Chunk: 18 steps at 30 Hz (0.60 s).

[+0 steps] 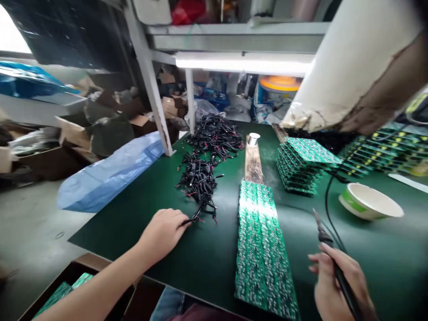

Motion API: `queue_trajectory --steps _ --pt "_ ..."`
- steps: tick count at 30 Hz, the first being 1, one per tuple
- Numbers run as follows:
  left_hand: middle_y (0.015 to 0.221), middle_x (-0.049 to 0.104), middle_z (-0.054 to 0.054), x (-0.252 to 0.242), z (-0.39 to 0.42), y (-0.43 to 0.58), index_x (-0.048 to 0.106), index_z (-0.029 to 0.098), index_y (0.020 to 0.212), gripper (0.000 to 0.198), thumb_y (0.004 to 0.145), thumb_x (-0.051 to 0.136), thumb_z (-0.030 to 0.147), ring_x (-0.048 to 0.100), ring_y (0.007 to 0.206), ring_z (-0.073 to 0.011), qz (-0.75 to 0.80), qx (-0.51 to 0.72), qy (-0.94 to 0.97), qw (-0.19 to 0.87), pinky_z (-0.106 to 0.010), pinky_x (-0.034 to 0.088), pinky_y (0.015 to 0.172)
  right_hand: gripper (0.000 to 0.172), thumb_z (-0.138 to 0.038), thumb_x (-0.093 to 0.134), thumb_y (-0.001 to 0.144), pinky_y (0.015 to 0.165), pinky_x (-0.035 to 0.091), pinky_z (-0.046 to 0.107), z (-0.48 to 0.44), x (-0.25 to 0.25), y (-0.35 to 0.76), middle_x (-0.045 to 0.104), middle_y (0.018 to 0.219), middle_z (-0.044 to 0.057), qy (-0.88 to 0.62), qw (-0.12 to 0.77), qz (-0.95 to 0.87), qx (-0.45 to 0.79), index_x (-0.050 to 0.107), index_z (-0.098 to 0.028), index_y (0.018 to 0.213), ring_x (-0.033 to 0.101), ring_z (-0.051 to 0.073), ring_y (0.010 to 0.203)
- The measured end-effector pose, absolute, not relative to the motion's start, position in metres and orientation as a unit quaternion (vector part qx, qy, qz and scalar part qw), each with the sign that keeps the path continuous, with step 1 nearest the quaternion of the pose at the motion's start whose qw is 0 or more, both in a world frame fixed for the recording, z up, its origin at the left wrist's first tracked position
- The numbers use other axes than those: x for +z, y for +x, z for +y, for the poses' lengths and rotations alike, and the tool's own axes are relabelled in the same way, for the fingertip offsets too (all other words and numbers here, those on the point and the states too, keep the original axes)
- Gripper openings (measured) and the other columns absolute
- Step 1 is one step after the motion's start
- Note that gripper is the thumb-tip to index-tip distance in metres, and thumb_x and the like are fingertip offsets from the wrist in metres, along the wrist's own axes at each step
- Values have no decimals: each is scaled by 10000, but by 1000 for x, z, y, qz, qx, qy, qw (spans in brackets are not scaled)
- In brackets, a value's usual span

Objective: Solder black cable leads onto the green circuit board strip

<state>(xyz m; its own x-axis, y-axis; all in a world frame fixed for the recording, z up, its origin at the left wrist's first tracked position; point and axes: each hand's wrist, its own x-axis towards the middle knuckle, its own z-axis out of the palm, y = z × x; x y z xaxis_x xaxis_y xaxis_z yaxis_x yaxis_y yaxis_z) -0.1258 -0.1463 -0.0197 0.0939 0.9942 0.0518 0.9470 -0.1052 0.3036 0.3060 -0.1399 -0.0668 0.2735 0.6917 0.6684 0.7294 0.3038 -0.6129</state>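
Note:
My left hand is closed on the near end of a black wire at the edge of a pile of black wires with red tips. In my right hand is a soldering iron, its tip pointing up and away over the green table. Between my hands lies a long panel of green circuit boards, dense with small parts. Its far end meets a wooden strip, on which a roll of solder stands. The panel and both hands are apart.
A stack of circuit boards stands behind on the right, near a paper bowl and the iron's black cable. A wide white duct hangs low there. A shelf post rises at left. An open box sits below the table edge.

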Motion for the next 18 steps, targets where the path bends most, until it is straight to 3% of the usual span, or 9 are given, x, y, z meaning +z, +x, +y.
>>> queue_trajectory --steps 4,6,9,10,13,18 --pt "1094 801 -68 -11 -167 -153 776 250 1042 406 1056 435 470 721 1037 -291 711 124 681 124 -423 531 955 315 -483 610 1077 607 564 352 -141 -73 305 746 1066 90 -583 530 -616 6 723 -219 1207 709 181 651" --pt "1188 791 -69 -6 -161 -150 734 246 1238 488 1049 443 589 723 1108 -291 734 153 645 145 -400 550 972 299 -467 623 1073 587 568 332 -141 -74 303 747 1082 90 -584 527 -616 18 728 -226 1214 727 183 680" --pt "1368 742 -114 -8 -125 -119 503 205 1587 754 1007 503 688 722 1201 -313 740 156 632 169 -399 578 978 309 -481 632 1063 560 582 316 -138 -75 301 744 1088 94 -585 528 -615 21 738 -225 1201 735 185 688" --pt "1436 709 -153 -11 -107 -105 462 171 1620 796 999 534 664 707 1252 -338 736 137 641 168 -418 574 1006 308 -479 633 1062 570 594 318 -137 -75 301 742 1090 94 -581 530 -618 19 739 -221 1195 733 181 684" --pt "1542 628 -225 -19 -54 -62 487 96 1590 662 1049 494 476 637 1379 -371 723 140 658 156 -459 517 1119 278 -435 623 1072 653 628 345 -133 -75 302 734 1102 87 -569 528 -630 7 734 -217 1203 730 176 703" --pt "1463 713 -130 -1 -29 -42 564 170 1539 552 1046 496 408 689 1313 -319 679 166 697 161 -396 527 1103 223 -371 612 1082 758 645 392 -134 -76 303 714 1116 84 -571 522 -634 -7 722 -224 1210 720 194 780"
